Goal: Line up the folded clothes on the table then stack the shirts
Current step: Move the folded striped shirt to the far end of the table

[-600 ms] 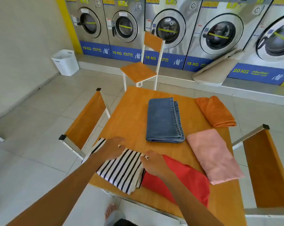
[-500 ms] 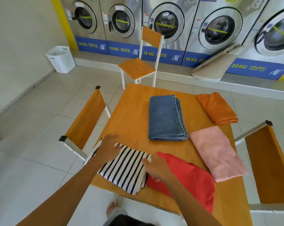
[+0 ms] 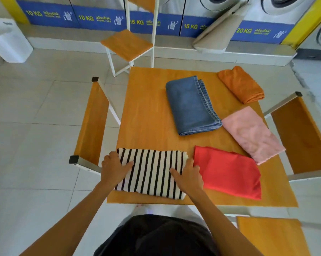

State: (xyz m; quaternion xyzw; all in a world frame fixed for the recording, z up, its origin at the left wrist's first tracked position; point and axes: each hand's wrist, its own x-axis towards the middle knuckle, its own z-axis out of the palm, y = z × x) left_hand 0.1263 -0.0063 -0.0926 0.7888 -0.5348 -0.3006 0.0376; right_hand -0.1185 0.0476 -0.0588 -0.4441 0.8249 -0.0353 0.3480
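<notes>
Head view: the wooden table carries five folded garments. The striped shirt lies flat at the near left corner, its stripes running away from the person; its near edge sits close to the table's near edge. The left hand grips the shirt's left side, fingers curled under or around the edge, thumb laid across the top; the right hand holds the right side in like manner, thumb on the cloth, fingers wrapped at the edge. How far the fingers reach beneath cannot be determined.

The red shirt lies just beside the striped one on its right, turned at an angle to the table edge; the right hand's fingers are at or against its left margin. The pink garment lies beyond it near the right edge, also skewed; the folded jeans occupy the centre, touching or nearly touching the pink item; the orange garment sits at the far right corner.

Chairs stand on each side; a white bin stands on the floor at far left.
</notes>
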